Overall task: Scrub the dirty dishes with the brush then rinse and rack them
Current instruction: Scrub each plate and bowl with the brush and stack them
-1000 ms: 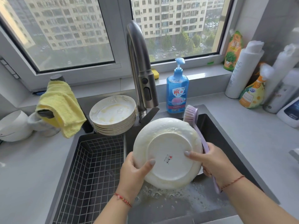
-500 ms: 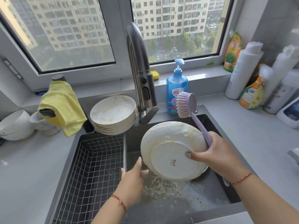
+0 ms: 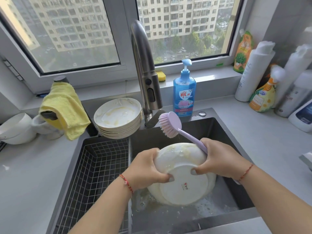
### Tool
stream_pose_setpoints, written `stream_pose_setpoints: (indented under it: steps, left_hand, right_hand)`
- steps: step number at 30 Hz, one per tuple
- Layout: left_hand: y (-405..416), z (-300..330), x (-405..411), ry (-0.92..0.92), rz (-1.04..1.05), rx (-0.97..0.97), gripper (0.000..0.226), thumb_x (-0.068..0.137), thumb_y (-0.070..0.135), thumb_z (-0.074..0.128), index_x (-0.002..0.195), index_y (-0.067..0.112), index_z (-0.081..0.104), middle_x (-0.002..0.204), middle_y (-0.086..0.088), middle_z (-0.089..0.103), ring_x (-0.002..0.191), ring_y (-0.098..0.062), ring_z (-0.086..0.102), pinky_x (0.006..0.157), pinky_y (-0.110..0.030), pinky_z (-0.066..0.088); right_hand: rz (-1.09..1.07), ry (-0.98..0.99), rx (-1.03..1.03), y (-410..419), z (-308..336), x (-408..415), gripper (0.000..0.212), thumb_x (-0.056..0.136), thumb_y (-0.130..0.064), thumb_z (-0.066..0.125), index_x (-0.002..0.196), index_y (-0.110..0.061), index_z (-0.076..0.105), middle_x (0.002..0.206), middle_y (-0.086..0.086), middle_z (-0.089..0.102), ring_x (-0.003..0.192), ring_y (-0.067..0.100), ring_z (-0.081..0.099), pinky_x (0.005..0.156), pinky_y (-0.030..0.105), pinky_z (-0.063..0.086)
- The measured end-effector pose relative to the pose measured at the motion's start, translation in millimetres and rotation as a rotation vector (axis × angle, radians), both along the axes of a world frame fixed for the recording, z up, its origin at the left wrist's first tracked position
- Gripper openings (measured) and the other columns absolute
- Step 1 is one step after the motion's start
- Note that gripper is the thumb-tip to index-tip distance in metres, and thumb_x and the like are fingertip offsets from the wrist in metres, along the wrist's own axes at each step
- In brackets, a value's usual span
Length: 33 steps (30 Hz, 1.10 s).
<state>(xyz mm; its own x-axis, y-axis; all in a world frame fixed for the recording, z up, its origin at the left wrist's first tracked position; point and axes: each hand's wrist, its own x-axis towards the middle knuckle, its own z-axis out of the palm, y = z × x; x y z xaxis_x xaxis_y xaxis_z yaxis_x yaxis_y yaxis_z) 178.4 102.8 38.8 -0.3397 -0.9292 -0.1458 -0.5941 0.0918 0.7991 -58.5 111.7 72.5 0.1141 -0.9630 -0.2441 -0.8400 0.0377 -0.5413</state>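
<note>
Underneath, white plate (image 3: pixel 184 188), soapy rim.

hidden: plate (image 3: pixel 182 183) face, brush (image 3: pixel 170 125) handle in right hand (image 3: pixel 219 159) | cut off: bottles (image 3: pixel 302 92) right

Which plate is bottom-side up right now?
The plate gripped by both hands over the sink, its foot ring and stamp facing the camera. The stacked plates by the faucet sit face up.

Left grip (image 3: pixel 148 168) and right grip (image 3: pixel 217 159) both curl closed, thumbs uppermost, remaining fingers seemingly tucked underneath.
</note>
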Motion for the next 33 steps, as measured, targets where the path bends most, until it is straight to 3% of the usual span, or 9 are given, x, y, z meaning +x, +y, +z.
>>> stream_pose_setpoints:
  steps: [7, 11, 14, 17, 24, 27, 30, 32, 33]
  left_hand:
    - [2.8, 0.5, -4.7, 0.042, 0.137, -0.092, 0.041, 0.056, 0.028, 0.090, 0.085, 0.016, 0.063, 0.086, 0.002, 0.068, 0.080, -0.014, 0.067, 0.067, -0.035, 0.060]
    - [3.3, -2.5, 0.6, 0.041, 0.305, -0.119, 0.039, 0.062, 0.023, 0.090, 0.087, 0.015, 0.060, 0.087, 0.002, 0.066, 0.081, -0.014, 0.065, 0.065, -0.030, 0.059]
    - [-0.2, -4.9, 9.3, 0.056, 0.429, -0.127, 0.041, 0.061, 0.022, 0.092, 0.087, 0.016, 0.061, 0.087, 0.001, 0.067, 0.081, -0.016, 0.066, 0.067, -0.035, 0.059]
    - [-2.5, -4.1, 11.6, 0.036, 0.456, -0.137, 0.039, 0.062, 0.020, 0.091, 0.084, 0.016, 0.059, 0.083, 0.002, 0.066, 0.078, -0.015, 0.064, 0.063, -0.028, 0.055]
    - [-6.1, -2.1, -4.7, -0.102, 0.432, -0.147, 0.034, 0.066, 0.022, 0.086, 0.072, 0.027, 0.053, 0.080, 0.002, 0.066, 0.074, -0.016, 0.063, 0.065, -0.033, 0.054]
    - [-2.6, -3.6, 3.8, -0.045, 0.415, -0.163, 0.041, 0.063, 0.024, 0.090, 0.072, 0.018, 0.050, 0.070, 0.005, 0.058, 0.061, -0.009, 0.053, 0.052, -0.020, 0.041]
    - [0.1, -2.0, 12.2, -0.073, 0.406, -0.172, 0.042, 0.063, 0.025, 0.090, 0.079, 0.011, 0.054, 0.075, 0.001, 0.061, 0.066, -0.012, 0.057, 0.056, -0.028, 0.050]
    - [2.9, 3.5, 17.0, -0.093, 0.390, -0.229, 0.041, 0.064, 0.028, 0.089, 0.081, 0.012, 0.055, 0.077, 0.003, 0.062, 0.069, -0.011, 0.059, 0.058, -0.024, 0.052]
    - [5.4, 7.2, 19.5, -0.107, 0.376, -0.269, 0.040, 0.064, 0.028, 0.089, 0.080, 0.015, 0.055, 0.076, 0.005, 0.061, 0.069, -0.008, 0.058, 0.056, -0.020, 0.051]
  right_hand:
    - [-0.125, -0.264, -0.032, -7.9, -6.0, 0.3, 0.044, 0.065, -0.035, 0.085, 0.100, -0.029, 0.058, 0.091, -0.008, 0.063, 0.082, 0.011, 0.061, 0.068, 0.031, 0.056]
    - [-0.336, -0.358, -0.177, 5.1, -16.6, -2.8, 0.030, 0.094, -0.034, 0.056, 0.124, -0.032, 0.058, 0.092, -0.009, 0.064, 0.081, 0.007, 0.057, 0.065, 0.027, 0.046]
    - [-0.392, -0.362, -0.105, 24.5, -32.0, -6.3, 0.036, 0.099, -0.033, 0.043, 0.133, -0.038, 0.052, 0.074, -0.007, 0.063, 0.059, 0.006, 0.050, 0.057, 0.027, 0.039]
    - [-0.346, -0.400, -0.050, 33.1, -33.5, 4.0, 0.037, 0.100, -0.026, 0.041, 0.131, -0.044, 0.051, 0.058, -0.003, 0.056, 0.041, 0.003, 0.041, 0.048, 0.025, 0.038]
    - [0.048, -0.182, -0.112, 55.5, -1.5, 49.1, 0.049, 0.101, -0.030, 0.040, 0.133, -0.059, 0.017, 0.068, -0.005, 0.051, 0.050, 0.007, 0.039, 0.052, 0.019, 0.033]
    - [-0.100, -0.210, -0.083, 41.2, -10.7, 30.8, 0.044, 0.101, -0.027, 0.041, 0.135, -0.054, 0.034, 0.077, -0.003, 0.064, 0.060, 0.006, 0.053, 0.058, 0.018, 0.043]
    - [-0.263, -0.198, 0.018, 31.0, -26.2, 11.7, 0.032, 0.101, -0.024, 0.040, 0.127, -0.031, 0.057, 0.107, 0.009, 0.069, 0.086, 0.024, 0.064, 0.082, 0.038, 0.051]
    - [-0.314, -0.232, 0.056, 32.7, -35.3, 6.3, 0.029, 0.100, -0.024, 0.041, 0.119, -0.032, 0.062, 0.108, 0.006, 0.069, 0.083, 0.029, 0.065, 0.078, 0.039, 0.053]
    - [-0.326, -0.274, 0.060, 34.1, -38.7, 3.9, 0.029, 0.100, -0.025, 0.041, 0.116, -0.036, 0.063, 0.094, 0.000, 0.072, 0.069, 0.026, 0.062, 0.067, 0.035, 0.052]
